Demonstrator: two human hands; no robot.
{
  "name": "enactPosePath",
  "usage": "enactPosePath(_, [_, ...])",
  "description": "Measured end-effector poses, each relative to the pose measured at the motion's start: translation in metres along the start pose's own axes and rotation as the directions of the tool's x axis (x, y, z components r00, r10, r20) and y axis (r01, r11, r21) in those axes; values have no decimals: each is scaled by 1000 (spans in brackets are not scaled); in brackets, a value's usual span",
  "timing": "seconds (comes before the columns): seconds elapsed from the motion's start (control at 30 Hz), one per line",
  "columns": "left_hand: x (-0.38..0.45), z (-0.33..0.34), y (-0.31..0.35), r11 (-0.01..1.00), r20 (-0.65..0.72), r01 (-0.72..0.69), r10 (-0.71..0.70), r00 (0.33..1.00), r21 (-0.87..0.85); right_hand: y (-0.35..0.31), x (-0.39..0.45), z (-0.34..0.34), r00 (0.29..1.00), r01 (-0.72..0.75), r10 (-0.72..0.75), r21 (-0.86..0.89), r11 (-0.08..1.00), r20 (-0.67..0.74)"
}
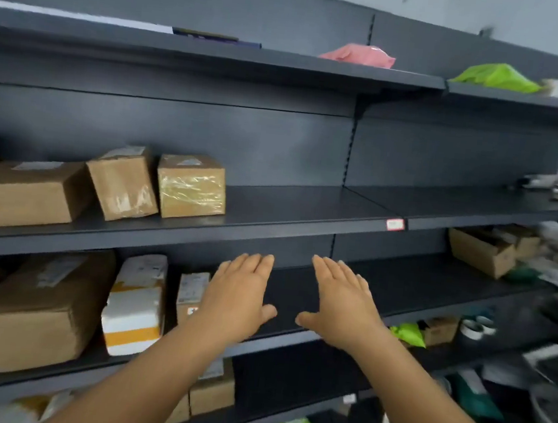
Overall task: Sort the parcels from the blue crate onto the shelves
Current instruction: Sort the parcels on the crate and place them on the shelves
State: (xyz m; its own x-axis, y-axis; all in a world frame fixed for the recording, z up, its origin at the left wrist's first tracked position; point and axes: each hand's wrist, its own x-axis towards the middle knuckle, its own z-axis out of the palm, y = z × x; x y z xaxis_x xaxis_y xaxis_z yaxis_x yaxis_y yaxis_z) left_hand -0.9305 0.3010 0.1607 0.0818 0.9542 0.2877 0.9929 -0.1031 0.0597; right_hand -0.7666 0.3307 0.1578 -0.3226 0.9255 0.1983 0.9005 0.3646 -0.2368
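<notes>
Dark grey shelves (305,210) fill the view. Both my hands are stretched out in front of the third shelf down, palms facing away, fingers straight, holding nothing. My left hand (239,296) hovers just right of a small labelled box (191,288). My right hand (343,304) is level with it over a bare stretch of shelf. Brown cardboard parcels (190,186) stand on the shelf above at the left. A large brown box (36,313) and a white and orange parcel (135,306) sit on the hands' shelf at the left. The blue crate is out of sight.
On the top shelf lie a pink bag (359,54) and a green bag (498,77). Open cardboard boxes (483,250) and wrapped goods crowd the right side. Green pouches (407,333), tape rolls (475,328) and small boxes (214,390) sit on lower shelves.
</notes>
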Motion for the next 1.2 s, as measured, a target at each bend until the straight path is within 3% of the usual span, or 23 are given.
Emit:
enactPosePath(0.27, [-24, 35, 104, 971, 92, -222, 230, 969, -93, 82, -103, -1, 967, -253, 253, -31, 967, 20])
enactPosePath(0.6, [-48, 73, 272, 862, 120, -481, 500, 857, -160, 203, -233, -14, 863, -504, 504, -60, 861, -16])
enactPosePath(0.93, [-110, 99, 481, 754, 185, -610, 653, 734, -241, 340, -390, -56, 729, -684, 684, -66, 727, -31])
enactPosePath(1.2, [-153, 122, 601, 685, 223, -660, 726, 651, -308, 415, -490, -70, 619, -785, 785, -54, 617, -32])
